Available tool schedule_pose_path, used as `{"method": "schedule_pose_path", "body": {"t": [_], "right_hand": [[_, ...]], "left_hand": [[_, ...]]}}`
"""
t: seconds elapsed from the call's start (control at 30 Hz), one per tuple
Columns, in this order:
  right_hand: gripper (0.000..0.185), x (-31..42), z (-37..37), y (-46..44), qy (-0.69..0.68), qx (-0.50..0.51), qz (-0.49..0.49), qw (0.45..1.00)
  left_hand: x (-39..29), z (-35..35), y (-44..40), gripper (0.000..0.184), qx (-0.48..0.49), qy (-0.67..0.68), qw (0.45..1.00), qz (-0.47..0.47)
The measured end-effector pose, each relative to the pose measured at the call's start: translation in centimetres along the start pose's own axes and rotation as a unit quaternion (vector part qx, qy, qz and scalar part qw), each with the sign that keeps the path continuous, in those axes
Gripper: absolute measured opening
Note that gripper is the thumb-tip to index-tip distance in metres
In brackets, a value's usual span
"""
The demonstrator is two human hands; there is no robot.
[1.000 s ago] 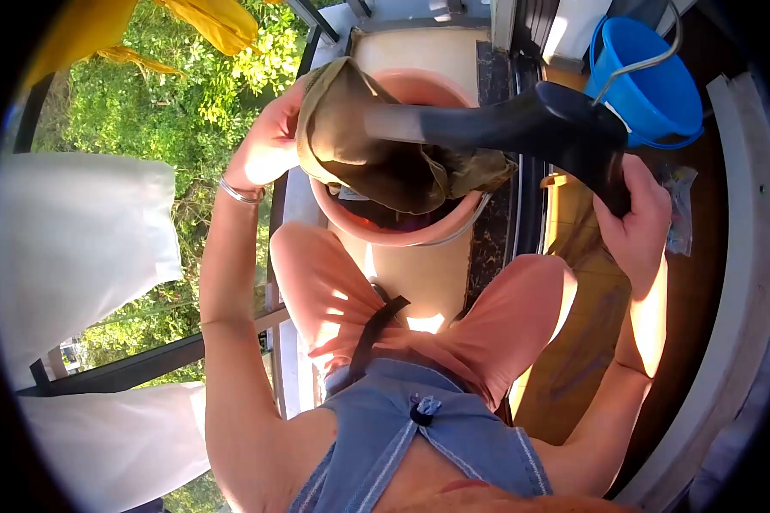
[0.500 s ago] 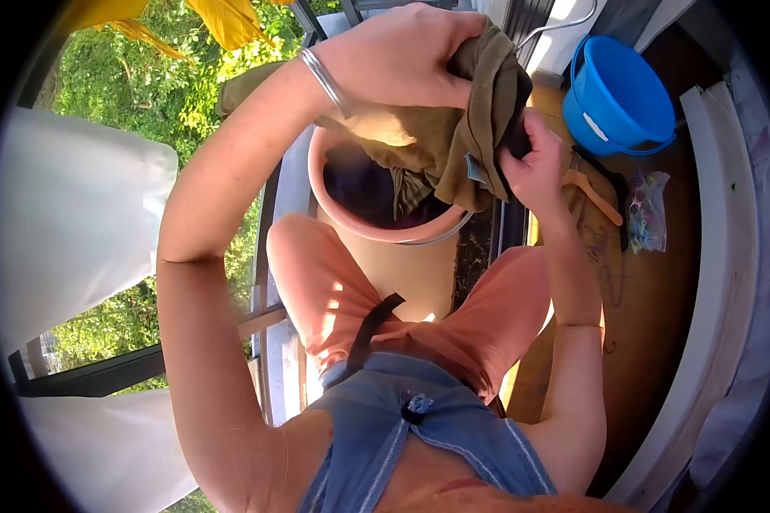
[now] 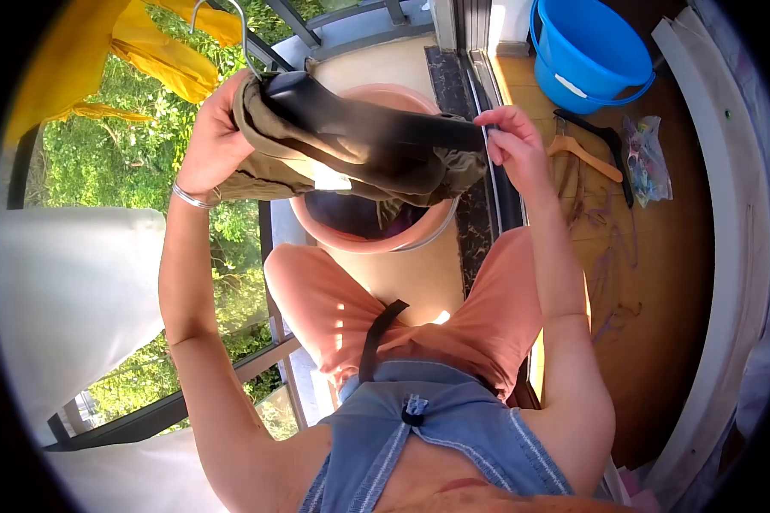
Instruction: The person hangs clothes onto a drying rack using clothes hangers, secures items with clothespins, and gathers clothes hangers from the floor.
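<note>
A black clothes hanger [image 3: 376, 121] with a metal hook lies across an olive-green garment [image 3: 269, 167], partly inside its opening. My left hand [image 3: 218, 141] is closed around the garment's bunched edge beside the hook end of the hanger. At the hanger's other end, my right hand [image 3: 519, 147] pinches its tip between the fingers; whether some cloth is caught there too is hard to make out. Below the garment stands a pink tub [image 3: 316, 229] with dark cloth [image 3: 342, 214] in it, partly covered by the garment.
A blue bucket [image 3: 595, 51] stands on the wooden floor at the upper right. Near it lie a wooden hanger [image 3: 586, 158], a black hanger [image 3: 612, 141], a clear plastic bag [image 3: 646, 162] and thin wire hangers [image 3: 612, 321]. Yellow cloth [image 3: 158, 56] hangs by the railing at left.
The garment has swung left and opened out, and the black hanger with its hook now shows. My left hand has moved left and down; my right hand has shifted to the hanger's tip.
</note>
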State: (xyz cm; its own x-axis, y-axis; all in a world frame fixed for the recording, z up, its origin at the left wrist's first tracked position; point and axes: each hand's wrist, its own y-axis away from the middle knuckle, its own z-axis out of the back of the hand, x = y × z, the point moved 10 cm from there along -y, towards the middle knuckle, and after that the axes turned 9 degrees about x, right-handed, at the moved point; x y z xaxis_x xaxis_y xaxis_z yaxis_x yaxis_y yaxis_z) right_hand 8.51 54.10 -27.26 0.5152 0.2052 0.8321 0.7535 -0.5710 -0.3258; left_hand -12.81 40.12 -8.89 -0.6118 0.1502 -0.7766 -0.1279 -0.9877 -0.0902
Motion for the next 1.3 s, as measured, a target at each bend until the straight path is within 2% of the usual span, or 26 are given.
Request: {"method": "schedule_pose_path", "body": {"t": [0.03, 0.07, 0.1, 0.13, 0.17, 0.23, 0.27, 0.33, 0.5, 0.57, 0.63, 0.7, 0.73, 0.8, 0.97, 1.03, 1.1, 1.17, 1.2, 1.23, 1.3], "right_hand": [[0.025, -0.1, 2.2, 0.6, -0.075, -0.12, 0.036, 0.989], [0.018, 0.4, 2.5, 1.3, -0.08, -0.15, 0.079, 0.982], [0.018, 0.2, 1.9, 1.9, -0.079, -0.149, 0.085, 0.982], [0.018, 1.6, -2.3, 1.7, 0.118, -0.063, 0.087, 0.987], [0.017, 1.9, -6.7, 1.6, 0.308, 0.021, 0.078, 0.948], [0.016, 1.0, -12.4, 0.7, 0.392, 0.165, -0.003, 0.905], [0.016, 0.1, -12.1, 0.5, 0.392, 0.165, -0.003, 0.905], [0.016, -0.6, -12.8, -0.1, 0.584, 0.177, 0.08, 0.788], [0.01, 3.0, -10.6, -0.4, 0.641, 0.163, 0.03, 0.75], [0.01, 3.4, -10.5, -0.8, 0.667, 0.191, -0.006, 0.72], [0.012, 4.1, -10.7, -1.5, 0.663, 0.199, -0.017, 0.722], [0.014, 3.2, -9.8, -2.2, 0.672, 0.216, -0.095, 0.702], [0.016, 3.7, -10.1, -2.5, 0.657, 0.217, -0.079, 0.718], [0.016, 4.0, -10.3, -3.0, 0.667, 0.22, -0.079, 0.707], [0.014, 6.4, -11.4, -4.5, 0.682, 0.221, -0.1, 0.69], [0.015, 9.6, -13.7, -5.2, 0.714, 0.196, 0.024, 0.671], [0.013, 9.7, -15.2, -6.3, 0.696, 0.213, 0.018, 0.686], [0.011, 9.1, -18.2, -6.8, 0.607, 0.289, 0.078, 0.736], [0.013, 8.2, -19.1, -6.8, 0.58, 0.318, 0.073, 0.746], [0.02, 7.5, -19.6, -7.0, 0.576, 0.33, 0.06, 0.746], [0.026, 8.0, -19.0, -7.9, 0.531, 0.297, 0.021, 0.793]], "left_hand": [[0.7, 1.0, 0.8, 0.031, -0.053, 0.04, 0.998, 0.013], [1.3, 2.0, 1.7, 0.03, -0.107, 0.08, 0.991, 0.025], [1.4, 2.2, 2.1, 0.03, -0.107, 0.077, 0.991, 0.02], [1.3, 2.6, 2.4, 0.028, -0.112, 0.06, 0.992, 0.013], [1.4, 2.7, 2.8, 0.027, -0.114, 0.047, 0.992, 0.013], [2.0, 2.7, 3.4, 0.026, -0.12, 0.037, 0.992, 0.023], [2.6, 3.1, 3.9, 0.026, -0.133, 0.048, 0.99, 0.028], [3.1, 3.4, 4.6, 0.026, -0.149, 0.059, 0.987, 0.029], [3.8, 3.5, 6.8, 0.028, -0.145, -0.059, 0.987, 0.039], [4.7, 3.2, 7.6, 0.028, -0.164, -0.045, 0.985, 0.041], [4.9, 2.9, 8.0, 0.029, -0.163, -0.035, 0.986, 0.022], [5.2, 2.8, 8.5, 0.029, -0.177, -0.053, 0.983, 0.007], [5.2, 2.8, 8.8, 0.029, -0.193, -0.053, 0.98, 0.002], [5.5, 2.9, 9.4, 0.03, -0.225, -0.047, 0.973, 0.005], [5.2, 2.6, 9.1, 0.031, -0.203, -0.021, 0.979, -0.009], [5.1, 1.3, 8.1, 0.03, -0.115, -0.055, 0.992, -0.016], [4.6, 1.0, 7.2, 0.026, -0.128, -0.055, 0.99, -0.008], [3.3, 1.6, 5.8, 0.025, -0.181, -0.011, 0.982, -0.056], [3.0, 1.7, 5.2, 0.024, -0.181, 0.02, 0.98, -0.077], [3.0, 1.7, 4.5, 0.024, -0.198, 0.072, 0.976, -0.048], [3.9, 2.6, 3.8, 0.021, -0.215, 0.078, 0.973, -0.038]]}}
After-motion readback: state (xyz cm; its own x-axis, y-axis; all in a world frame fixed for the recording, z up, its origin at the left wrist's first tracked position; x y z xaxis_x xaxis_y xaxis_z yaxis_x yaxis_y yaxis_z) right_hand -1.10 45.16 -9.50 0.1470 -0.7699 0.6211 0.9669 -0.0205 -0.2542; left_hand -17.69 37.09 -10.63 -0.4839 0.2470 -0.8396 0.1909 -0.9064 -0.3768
